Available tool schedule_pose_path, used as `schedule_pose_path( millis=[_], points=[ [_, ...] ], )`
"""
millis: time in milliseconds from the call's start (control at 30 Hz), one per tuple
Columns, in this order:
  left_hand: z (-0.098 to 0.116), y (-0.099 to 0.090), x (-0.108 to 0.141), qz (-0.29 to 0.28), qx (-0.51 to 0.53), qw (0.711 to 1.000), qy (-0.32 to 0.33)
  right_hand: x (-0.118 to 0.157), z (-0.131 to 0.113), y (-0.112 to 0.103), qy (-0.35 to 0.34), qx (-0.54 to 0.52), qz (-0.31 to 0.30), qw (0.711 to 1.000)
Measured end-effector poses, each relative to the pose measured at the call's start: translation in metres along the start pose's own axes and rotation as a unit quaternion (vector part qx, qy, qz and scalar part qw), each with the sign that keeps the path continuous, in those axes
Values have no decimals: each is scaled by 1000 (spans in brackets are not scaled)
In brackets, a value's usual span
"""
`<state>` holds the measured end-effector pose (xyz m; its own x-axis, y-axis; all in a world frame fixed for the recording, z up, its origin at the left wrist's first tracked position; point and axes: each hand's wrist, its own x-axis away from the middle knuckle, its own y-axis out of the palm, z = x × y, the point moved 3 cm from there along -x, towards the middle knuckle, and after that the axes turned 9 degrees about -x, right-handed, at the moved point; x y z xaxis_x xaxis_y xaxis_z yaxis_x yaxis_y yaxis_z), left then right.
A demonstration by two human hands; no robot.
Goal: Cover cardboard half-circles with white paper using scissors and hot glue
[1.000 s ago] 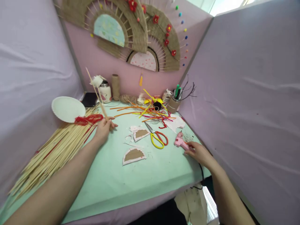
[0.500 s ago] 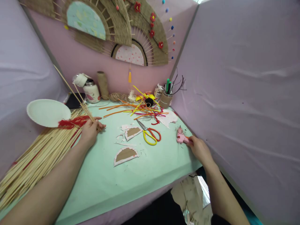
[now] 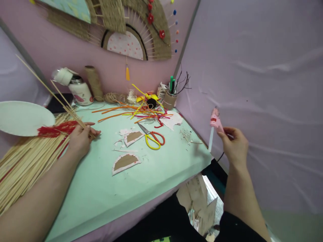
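Observation:
My left hand (image 3: 82,137) is closed round a few thin bamboo sticks (image 3: 58,99) that slant up to the left. Under and beside it lie red threads (image 3: 59,128) and a large pile of pale sticks (image 3: 32,158). My right hand (image 3: 235,144) grips a pink glue gun (image 3: 216,121), raised off the table by the right wall, nozzle up, with a whitish glue stick (image 3: 211,139) hanging from it. Two half-round cardboard pieces with pinkish-white edging, a nearer one (image 3: 126,162) and a farther one (image 3: 133,137), lie between my hands. Scissors (image 3: 153,138) with yellow and red handles rest beside them.
Orange and yellow pipe cleaners (image 3: 113,109) are heaped at the back. Behind them stand a bottle (image 3: 80,92), a brown roll (image 3: 94,82) and a pen holder (image 3: 170,100). A white paper plate (image 3: 25,117) is at left. Woven fans (image 3: 126,43) hang on the back wall.
My right hand has lifted the glue gun from the table and turned it upright near the right wall. My left hand still holds the sticks. The view has shifted to the right.

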<state>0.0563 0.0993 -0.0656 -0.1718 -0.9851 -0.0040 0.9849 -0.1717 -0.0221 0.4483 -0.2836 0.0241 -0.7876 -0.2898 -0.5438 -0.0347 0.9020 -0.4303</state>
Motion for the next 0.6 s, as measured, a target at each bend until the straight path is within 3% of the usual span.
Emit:
schedule_pose_path(
  millis=[167, 267, 367, 433, 500, 600],
  points=[
    [0, -1, 0, -2, 2, 1000, -2, 22, 17, 38, -18, 82, -110, 990],
    [-1, -3, 0, 0, 13, 1000, -3, 38, 33, 66, -23, 136, -209, 968],
    [-2, -4, -1, 3, 20, 1000, -3, 41, 38, 77, -28, 197, -294, 935],
    [-4, -3, -3, -2, 21, 1000, -8, 28, 29, 80, -50, 220, -319, 921],
    [-6, -3, -4, -7, 18, 1000, -15, 4, 14, 89, -88, 225, -306, 921],
    [-8, -5, -6, -9, 10, 1000, -12, -40, -5, 127, -92, 201, -321, 921]
  ],
)
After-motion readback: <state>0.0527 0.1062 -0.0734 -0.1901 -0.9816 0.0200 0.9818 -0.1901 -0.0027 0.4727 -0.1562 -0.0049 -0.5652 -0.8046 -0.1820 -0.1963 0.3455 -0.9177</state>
